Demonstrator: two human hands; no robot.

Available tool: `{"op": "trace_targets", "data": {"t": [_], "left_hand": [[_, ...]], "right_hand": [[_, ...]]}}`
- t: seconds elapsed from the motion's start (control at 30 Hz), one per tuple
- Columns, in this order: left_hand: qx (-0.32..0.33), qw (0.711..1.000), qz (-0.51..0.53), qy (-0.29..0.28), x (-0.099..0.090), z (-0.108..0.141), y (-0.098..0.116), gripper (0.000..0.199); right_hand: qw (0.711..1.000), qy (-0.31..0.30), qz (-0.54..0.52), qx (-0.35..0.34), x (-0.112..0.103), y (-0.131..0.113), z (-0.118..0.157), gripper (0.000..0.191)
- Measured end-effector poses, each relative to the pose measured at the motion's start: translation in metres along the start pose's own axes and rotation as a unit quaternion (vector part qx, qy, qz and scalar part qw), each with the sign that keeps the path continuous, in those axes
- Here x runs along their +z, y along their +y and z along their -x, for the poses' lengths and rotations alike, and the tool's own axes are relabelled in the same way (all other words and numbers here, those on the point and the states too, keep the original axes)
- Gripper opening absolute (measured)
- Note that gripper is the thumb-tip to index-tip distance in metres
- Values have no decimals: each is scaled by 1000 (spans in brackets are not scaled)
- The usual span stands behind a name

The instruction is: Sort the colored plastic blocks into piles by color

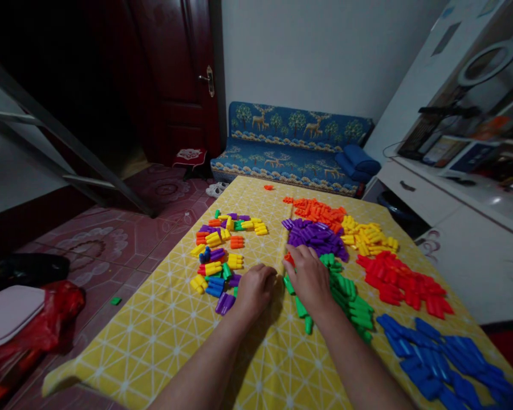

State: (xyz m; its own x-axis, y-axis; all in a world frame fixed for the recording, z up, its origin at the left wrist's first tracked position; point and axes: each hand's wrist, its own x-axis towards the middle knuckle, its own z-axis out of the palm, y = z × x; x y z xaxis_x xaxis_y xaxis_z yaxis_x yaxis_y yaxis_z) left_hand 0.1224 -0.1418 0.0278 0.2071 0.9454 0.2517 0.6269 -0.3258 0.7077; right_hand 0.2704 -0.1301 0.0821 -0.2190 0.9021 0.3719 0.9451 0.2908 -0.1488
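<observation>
My right hand [310, 276] is above the edge of a pile of green plastic building blocks [346, 287]. Its thumb and fingers close around an orange-red block [289, 258], partly hidden by the fingers. Facing it from the left, my left hand [256, 289] has its fingers curled together; whatever they hold, if anything, is hidden. Beside the left hand lies a loose group of mixed blocks, such as a purple block [225, 303], a blue block [215, 286] and a yellow block [235, 261]. Purple blocks [316, 238] are heaped just beyond my right hand.
Sorted heaps of orange blocks [320, 212], yellow blocks [370, 236], red blocks [404, 282] and blue blocks [444, 356] lie on the right of the yellow tablecloth [162, 347]. A green block [115, 300] is on the floor. A blue sofa [282, 151] stands beyond the table.
</observation>
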Motion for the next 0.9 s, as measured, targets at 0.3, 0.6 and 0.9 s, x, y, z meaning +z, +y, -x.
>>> {"op": "trace_targets", "data": {"t": [0.3, 0.6, 0.9], "left_hand": [[-10, 1000, -22, 9, 6, 1, -5, 21], [-10, 999, -36, 7, 9, 2, -7, 22], [-18, 990, 69, 119, 3, 4, 0, 19]], "right_hand": [[983, -109, 142, -42, -4, 1, -24, 19], [976, -77, 201, 33, -19, 59, -136, 34], [989, -91, 114, -15, 26, -3, -64, 21]]}}
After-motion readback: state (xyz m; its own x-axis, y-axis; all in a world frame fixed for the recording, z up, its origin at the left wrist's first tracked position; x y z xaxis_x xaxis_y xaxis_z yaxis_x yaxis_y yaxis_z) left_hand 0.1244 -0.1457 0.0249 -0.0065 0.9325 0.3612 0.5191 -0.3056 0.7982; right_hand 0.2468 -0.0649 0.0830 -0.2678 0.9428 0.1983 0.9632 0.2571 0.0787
